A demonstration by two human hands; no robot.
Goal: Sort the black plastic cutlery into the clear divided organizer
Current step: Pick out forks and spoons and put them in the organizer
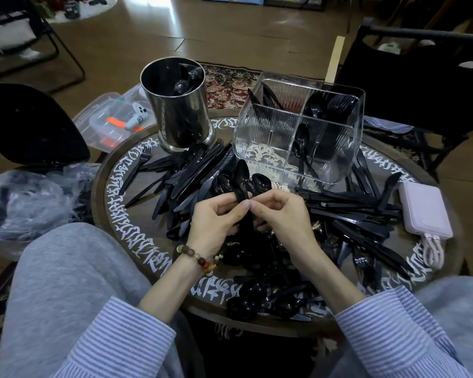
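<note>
cutlery (202, 170) lies heaped black across the round table (104, 186), with the clear organizer (298, 132) at one o'clock already holding a few pieces. looks like the gathering step: the left hand (216, 216) grips a nested stack of spoons (242, 178) by the handles, while the right hand (281, 214) pinches at the same stack with curled fingertips. next, i'd guess, carry them up to a spoon compartment.

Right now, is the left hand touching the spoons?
Touching. The head view shows the left hand gripping the spoons by their handles.
</note>
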